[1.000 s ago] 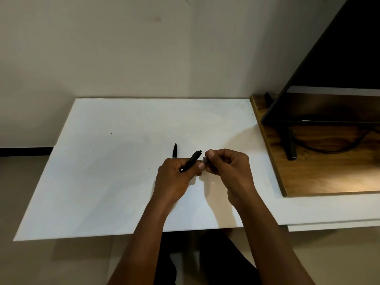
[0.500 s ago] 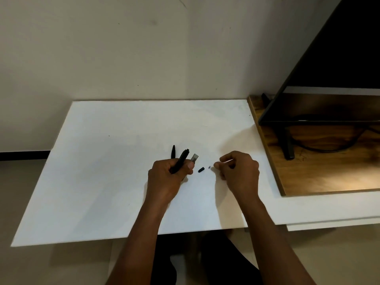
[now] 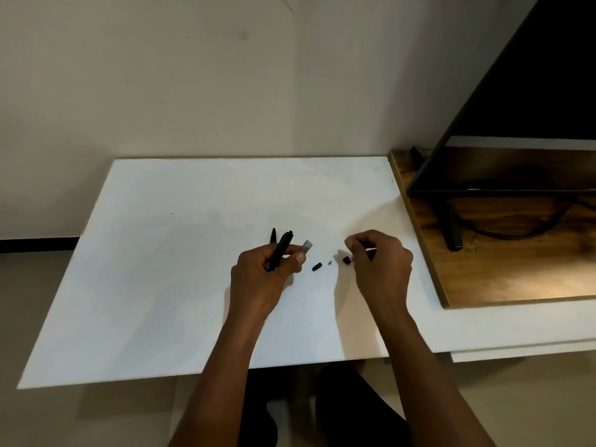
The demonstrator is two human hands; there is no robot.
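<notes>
our left hand [image 3: 261, 279] curls round the barrel [image 3: 281, 250] above the middle of the board [image 3: 161, 285]. our right hand [image 3: 380, 269] pinches a thin pale refill [image 3: 371, 249], blurred. loose bits [image 3: 317, 266] lie just right of middle. we judge them light and slick, so fingertip nips; the barrel looks stiff, so grip it mid-length.

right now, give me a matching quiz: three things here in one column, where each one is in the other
Things
1. black pen barrel
2. small black piece
3. screen's leg

Places
A. stands on the wooden top
B. gripped in the left hand
C. lies loose on the white board

Pairs: 1-B, 2-C, 3-A
</notes>
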